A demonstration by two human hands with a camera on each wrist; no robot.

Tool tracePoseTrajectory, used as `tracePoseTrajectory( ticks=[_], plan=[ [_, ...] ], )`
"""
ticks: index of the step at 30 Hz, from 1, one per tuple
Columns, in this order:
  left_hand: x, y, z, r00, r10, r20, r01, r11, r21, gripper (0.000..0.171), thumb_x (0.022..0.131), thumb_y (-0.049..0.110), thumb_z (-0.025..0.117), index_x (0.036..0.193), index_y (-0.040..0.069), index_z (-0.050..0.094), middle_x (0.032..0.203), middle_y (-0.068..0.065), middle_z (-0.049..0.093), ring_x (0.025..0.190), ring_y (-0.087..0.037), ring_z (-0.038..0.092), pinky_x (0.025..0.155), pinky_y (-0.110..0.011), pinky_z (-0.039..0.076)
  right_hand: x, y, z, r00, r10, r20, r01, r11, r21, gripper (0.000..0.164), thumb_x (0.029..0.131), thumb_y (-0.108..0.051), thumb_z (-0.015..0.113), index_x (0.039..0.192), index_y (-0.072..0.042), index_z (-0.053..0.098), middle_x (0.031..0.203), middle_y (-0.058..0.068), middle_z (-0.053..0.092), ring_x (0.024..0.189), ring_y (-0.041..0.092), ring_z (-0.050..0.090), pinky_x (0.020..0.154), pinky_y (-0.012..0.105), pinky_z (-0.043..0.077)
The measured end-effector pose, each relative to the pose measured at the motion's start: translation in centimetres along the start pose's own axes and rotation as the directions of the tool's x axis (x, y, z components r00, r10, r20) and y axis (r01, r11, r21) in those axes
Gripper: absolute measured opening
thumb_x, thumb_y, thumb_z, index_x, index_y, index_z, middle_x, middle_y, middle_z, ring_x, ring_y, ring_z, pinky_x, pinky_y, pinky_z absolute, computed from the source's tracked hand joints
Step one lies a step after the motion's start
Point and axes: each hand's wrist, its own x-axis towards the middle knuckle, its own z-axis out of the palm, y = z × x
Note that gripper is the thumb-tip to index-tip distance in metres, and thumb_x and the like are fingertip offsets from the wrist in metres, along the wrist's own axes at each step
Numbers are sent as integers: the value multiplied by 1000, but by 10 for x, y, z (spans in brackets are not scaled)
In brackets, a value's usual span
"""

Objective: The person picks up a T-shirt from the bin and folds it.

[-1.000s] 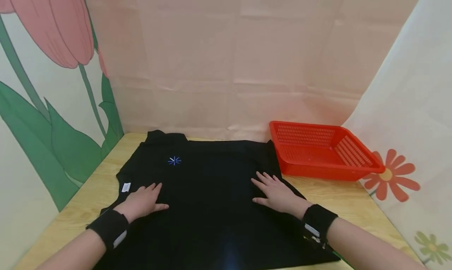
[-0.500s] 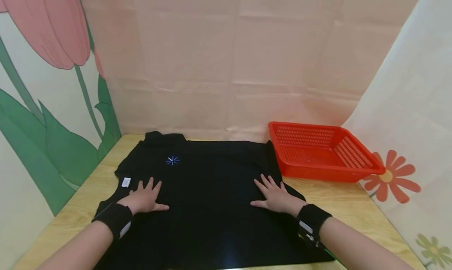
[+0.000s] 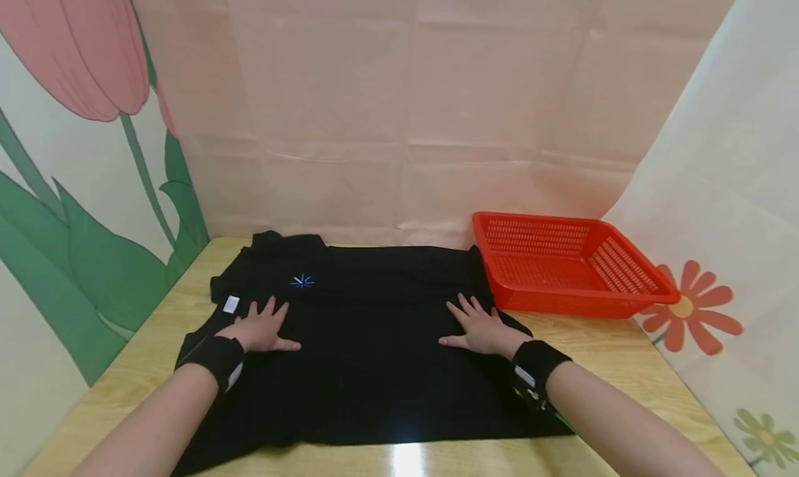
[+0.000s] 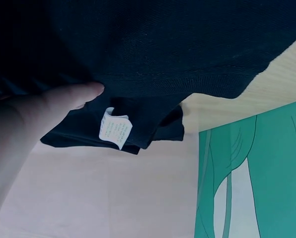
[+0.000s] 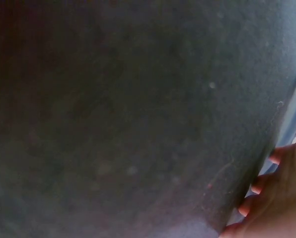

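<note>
one black garment (image 3: 374, 373) lies on one table (image 3: 614, 349), just beside one red basket (image 3: 562, 301), beneath two hands, the left hand (image 3: 259, 329) and right hand (image 3: 482, 330), their fingers (image 3: 269, 308) spread apart upon its cloth.

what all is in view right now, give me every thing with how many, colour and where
Garment: 1, black, spread across the table
Tag: 1, white, on the garment near its left edge
Starburst mark: 1, blue and white, on the garment's far left area
Basket: 1, red, right of the garment
Table: 1, light wood, under the garment
Backdrop: 1, pinkish beige, behind the table
Tulip sheet: 1, white with pink and green, left side
Flower sheet: 1, white with red-orange and green flowers, right side
Wristbands: 2, black, one per wrist
Left hand: 1, fingers spread, on the garment's left
Right hand: 1, fingers spread, on its right
</note>
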Motion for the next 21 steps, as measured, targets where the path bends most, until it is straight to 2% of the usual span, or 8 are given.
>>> tracePoseTrajectory(
  ticks=[8,15,21],
  plan=[
    [11,-4,-4,1000,11,5,-11,1000,-7,99,86,61,63,151,-2,25,154,-35,11,135,-62,9,100,-75,19,10,3,-1,1000,25,15,-25,1000,0,107,79,-84,42,157,-14,18,161,20,5,144,46,5,105,72,9],
    [20,-9,-1,998,32,-58,-34,999,-27,98,85,62,63,151,-1,27,154,-33,14,136,-60,11,102,-74,17,13,0,-9,999,44,25,-43,999,-5,106,81,-81,45,157,-12,19,160,21,7,143,47,7,105,72,10],
    [11,-5,0,996,51,-74,-53,998,-22,89,88,56,63,149,-1,33,152,-34,21,136,-59,16,101,-74,21,8,-4,-12,1000,25,17,-25,999,-21,102,83,-79,46,156,-12,23,159,20,14,143,46,12,106,72,10]
  ],
)
